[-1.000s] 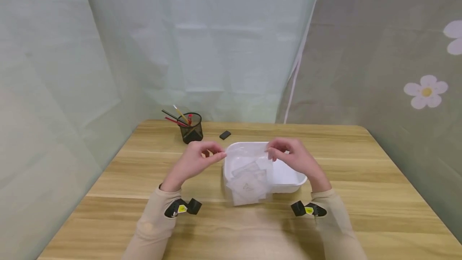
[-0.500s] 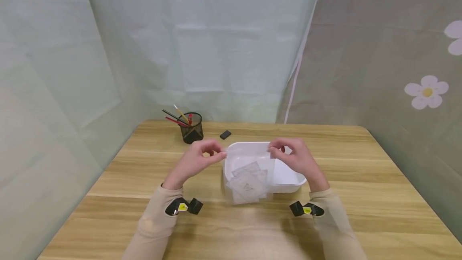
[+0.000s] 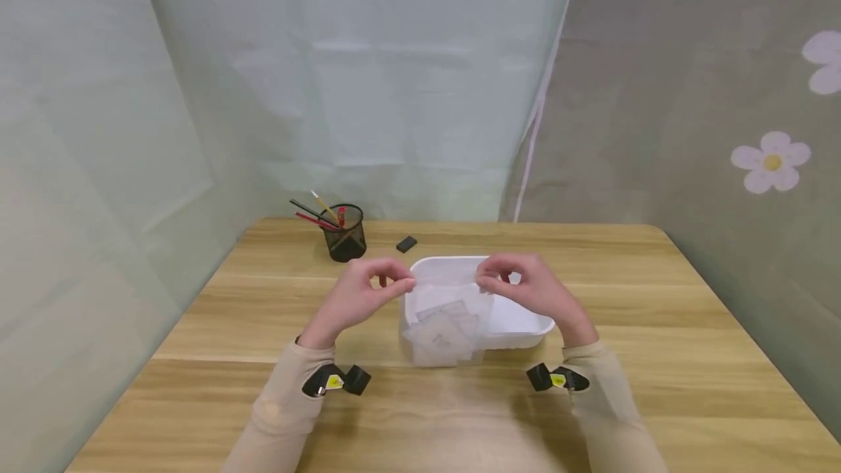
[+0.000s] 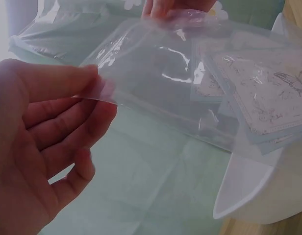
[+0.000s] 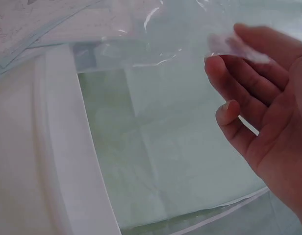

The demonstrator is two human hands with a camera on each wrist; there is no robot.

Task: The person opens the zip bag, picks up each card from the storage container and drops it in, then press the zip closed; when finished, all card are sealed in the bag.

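Slightly nearer together now, both hands' fingers (image 3: 402, 285) pinch the clear bag (image 3: 445, 320) over the white tub (image 3: 519, 323).

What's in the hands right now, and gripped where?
A clear plastic bag with printed cards inside. The left hand and right hand each pinch a top corner at its open edge, holding it above the white tray.
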